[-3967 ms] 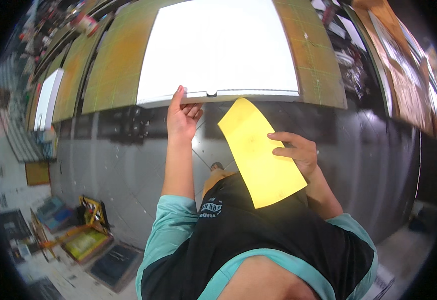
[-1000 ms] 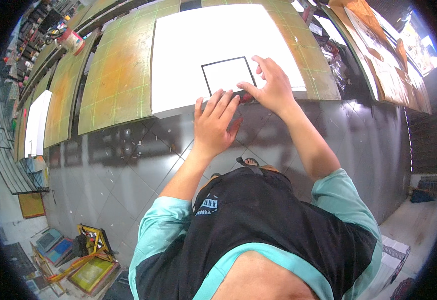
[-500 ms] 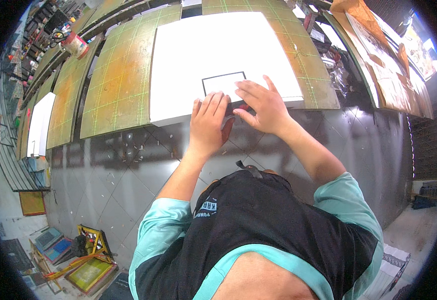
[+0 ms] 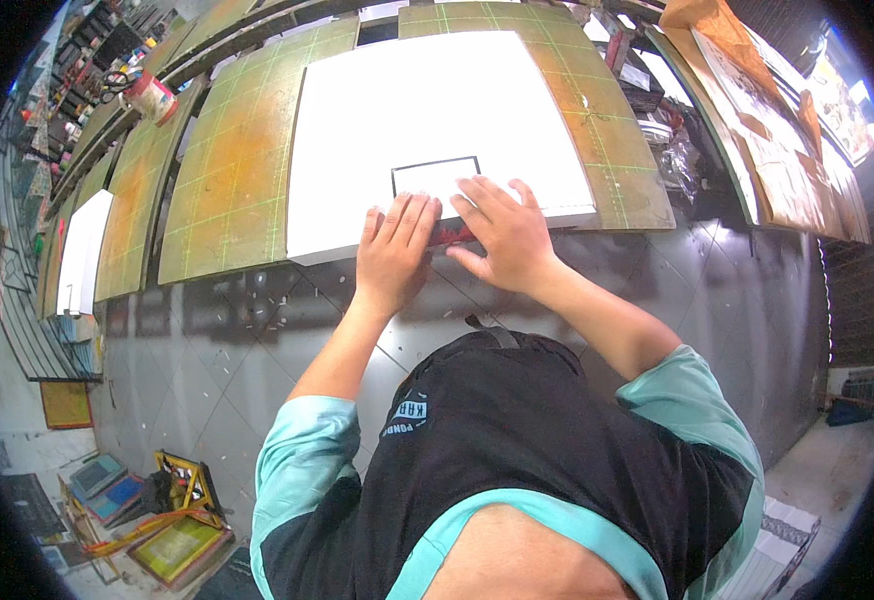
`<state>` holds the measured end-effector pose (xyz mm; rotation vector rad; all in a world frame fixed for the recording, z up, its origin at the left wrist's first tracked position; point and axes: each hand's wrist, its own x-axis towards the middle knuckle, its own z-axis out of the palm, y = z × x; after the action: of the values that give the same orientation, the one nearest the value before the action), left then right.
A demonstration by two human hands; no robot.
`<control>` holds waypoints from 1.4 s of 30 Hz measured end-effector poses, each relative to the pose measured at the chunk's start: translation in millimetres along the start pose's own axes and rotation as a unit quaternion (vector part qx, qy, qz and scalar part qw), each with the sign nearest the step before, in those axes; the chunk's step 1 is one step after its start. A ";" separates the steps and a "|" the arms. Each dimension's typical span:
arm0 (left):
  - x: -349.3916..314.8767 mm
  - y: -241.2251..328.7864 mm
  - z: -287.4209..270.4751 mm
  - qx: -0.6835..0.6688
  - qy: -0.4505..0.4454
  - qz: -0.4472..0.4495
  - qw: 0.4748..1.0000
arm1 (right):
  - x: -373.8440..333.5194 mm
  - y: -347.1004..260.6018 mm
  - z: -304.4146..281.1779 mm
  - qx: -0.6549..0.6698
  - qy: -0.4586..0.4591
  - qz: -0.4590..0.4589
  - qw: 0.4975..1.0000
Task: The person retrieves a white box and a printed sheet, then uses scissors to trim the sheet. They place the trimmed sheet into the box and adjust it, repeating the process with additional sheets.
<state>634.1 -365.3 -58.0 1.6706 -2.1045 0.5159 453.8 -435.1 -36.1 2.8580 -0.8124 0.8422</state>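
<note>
A thick stack of white sheets lies on green boards, its near edge toward me. On its top sheet is a thin black outline of a rectangle, close to that near edge. My left hand rests its outstretched fingers on the stack's edge, over the lower left of the outline. My right hand lies beside it with fingers spread, their tips over the outline's lower right. Between the two hands, at the stack's front edge, a small dark red patch shows; what it is I cannot make out.
Green gridded boards with orange stains run along the rack. A smaller white stack lies at far left, and a red-and-white pot stands behind. Brown paper and boards lean at right. Frames lie on the floor, lower left.
Both hands have moved left and slightly toward me. The white stack appears shifted a little the same way on the boards. My right hand's fingertips have come lower on the outline.
</note>
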 end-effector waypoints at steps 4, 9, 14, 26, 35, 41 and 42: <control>1.2 -4.3 7.5 0.033 0.031 0.026 0.999 | 0.0 0.6 -1.5 -0.039 -0.030 -0.013 0.999; 8.3 -13.2 -0.1 0.028 0.005 0.053 0.998 | 1.2 -1.4 2.9 -0.045 -0.017 -0.009 0.999; 12.7 -17.2 -8.5 0.011 -0.030 0.053 0.998 | 4.7 -5.8 3.0 -0.040 -0.019 0.001 0.999; 9.9 -6.8 -6.5 -0.058 -0.043 -0.013 0.997 | 43.2 21.2 -1.6 0.039 -0.153 -0.080 0.984; 11.6 -6.6 -14.2 -0.065 -0.054 -0.012 0.996 | 49.2 46.5 -9.9 -0.006 -0.185 -0.107 0.977; 18.2 -2.9 -14.4 -0.081 -0.025 -0.022 0.996 | 21.6 79.8 -47.1 0.006 -0.192 -0.005 0.981; 17.1 -2.2 -12.8 -0.083 -0.020 -0.025 0.996 | 12.4 85.9 -51.6 0.022 -0.193 0.029 0.981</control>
<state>633.8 -373.3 -38.1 1.6460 -2.0662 0.2845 394.3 -504.9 6.2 3.0975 -0.9242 0.3099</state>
